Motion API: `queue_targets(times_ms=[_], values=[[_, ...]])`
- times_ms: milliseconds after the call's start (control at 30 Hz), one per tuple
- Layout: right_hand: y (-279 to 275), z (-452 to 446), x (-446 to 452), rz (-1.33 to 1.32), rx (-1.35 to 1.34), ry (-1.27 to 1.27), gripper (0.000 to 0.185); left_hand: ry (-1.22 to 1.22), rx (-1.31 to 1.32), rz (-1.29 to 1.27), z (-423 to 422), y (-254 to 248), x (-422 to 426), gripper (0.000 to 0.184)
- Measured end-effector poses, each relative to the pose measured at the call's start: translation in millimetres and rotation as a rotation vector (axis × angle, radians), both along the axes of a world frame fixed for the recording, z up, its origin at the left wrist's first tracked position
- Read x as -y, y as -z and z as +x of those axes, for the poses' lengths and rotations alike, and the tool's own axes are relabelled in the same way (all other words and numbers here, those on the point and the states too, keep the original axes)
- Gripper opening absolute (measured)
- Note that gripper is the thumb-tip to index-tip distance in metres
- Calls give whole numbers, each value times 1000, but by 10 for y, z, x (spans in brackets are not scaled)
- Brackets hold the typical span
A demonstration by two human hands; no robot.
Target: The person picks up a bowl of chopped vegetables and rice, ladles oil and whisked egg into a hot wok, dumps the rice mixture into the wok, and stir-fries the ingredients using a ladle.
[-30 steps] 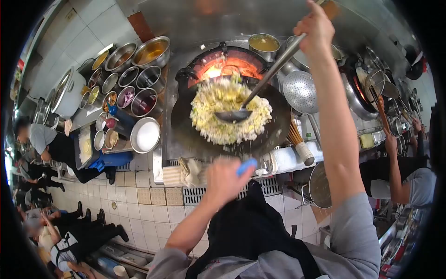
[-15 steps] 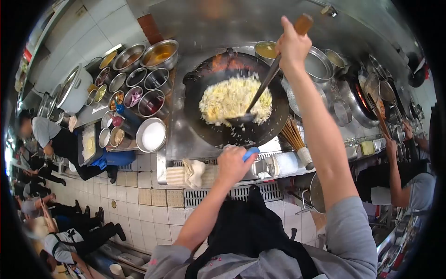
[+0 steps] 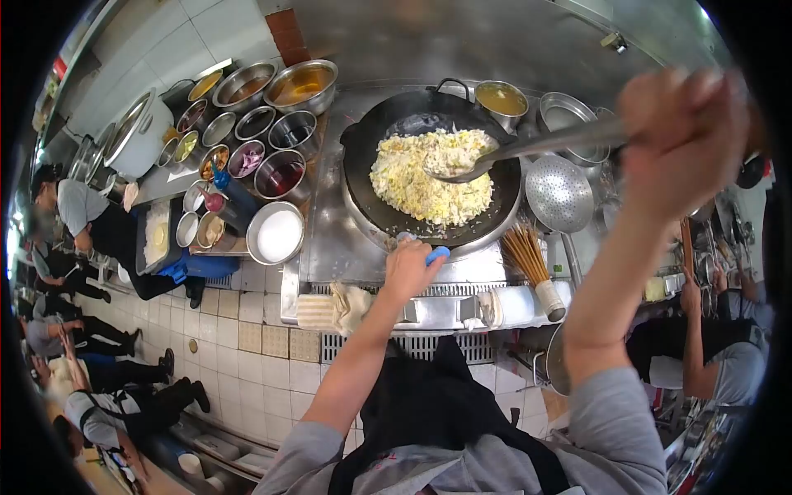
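Note:
A black wok sits on the stove, holding fried rice with bits of yellow egg. My left hand is closed at the wok's near edge, a blue piece poking out beside the thumb; the grip itself is mostly hidden. Raised to the right, my right hand is blurred and wrapped round the handle of a metal ladle. The ladle's bowl rests tilted at the rice's right side.
Left of the stove stand several metal seasoning bowls and a bowl of white powder. A perforated strainer and a bamboo wok brush lie to the right. A folded cloth is on the front ledge. Co-workers stand on both sides.
My right hand has swung right and closer to the camera, tilting the ladle from steep to nearly level. The rice is more heaped, and the flames behind the wok no longer show.

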State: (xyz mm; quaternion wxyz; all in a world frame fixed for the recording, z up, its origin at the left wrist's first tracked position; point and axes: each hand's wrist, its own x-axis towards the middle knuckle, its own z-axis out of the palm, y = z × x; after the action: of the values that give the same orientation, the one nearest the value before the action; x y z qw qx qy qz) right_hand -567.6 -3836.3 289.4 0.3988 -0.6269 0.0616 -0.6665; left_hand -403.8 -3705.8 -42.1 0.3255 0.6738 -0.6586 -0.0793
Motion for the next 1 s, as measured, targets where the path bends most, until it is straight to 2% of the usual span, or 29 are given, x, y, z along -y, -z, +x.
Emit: queue_targets(times_ms=[67, 133, 167, 300, 367, 433, 467, 533, 567, 633, 700, 733, 767, 833, 900, 933, 967, 1000], values=[[1065, 249, 303, -42, -48, 135, 18, 13, -7, 56, -19, -11, 20, 35], [1452, 530, 604, 116, -119, 242, 29, 47, -23, 95, -6, -3, 36, 36], [1380, 515, 667, 377, -53, -35, 34, 59, -30, 111, 11, 3, 86, 36], [840, 36, 540, 433, 45, -112, 40, 50, -15, 106, 21, -41, 85, 35], [1257, -4, 489, 357, 133, 75, 37, 56, -28, 109, 60, -83, 112, 33], [1641, 375, 600, 374, 338, 154, 33, 81, -27, 164, 40, -53, 108, 31], [1613, 509, 732, 400, 289, 206, 30, 85, -22, 146, 31, -36, 104, 32], [1242, 784, 805, 533, 224, 136, 28, 92, -14, 164, 18, -23, 72, 33], [1088, 817, 672, 470, 183, 50, 29, 95, -7, 167, 32, -30, 107, 34], [1207, 833, 405, 173, -24, -73, 30, 79, 47, 246, 23, -83, 145, 35], [1203, 799, 419, 292, -283, -280, 29, 89, 73, 298, 11, -71, 118, 36], [1055, 890, 561, 311, -358, -202, 27, 79, 60, 277, -6, -68, 109, 36], [858, 970, 575, 420, -346, -95, 25, 73, 50, 258, -20, -53, 93, 37], [703, 1011, 563, 402, -202, -55, 25, 56, 24, 214, -29, -13, 103, 38], [866, 916, 362, 312, 24, -77, 27, 34, 21, 190, -41, 26, 96, 39], [1252, 938, 420, 195, 39, -103, 31, 25, 23, 180, -39, 35, 95, 39], [1375, 923, 311, 219, 18, -256, 30, 33, 20, 213, -38, 12, 87, 39], [1342, 954, 435, 232, -110, -103, 28, 34, 17, 240, -31, -27, 104, 39]])
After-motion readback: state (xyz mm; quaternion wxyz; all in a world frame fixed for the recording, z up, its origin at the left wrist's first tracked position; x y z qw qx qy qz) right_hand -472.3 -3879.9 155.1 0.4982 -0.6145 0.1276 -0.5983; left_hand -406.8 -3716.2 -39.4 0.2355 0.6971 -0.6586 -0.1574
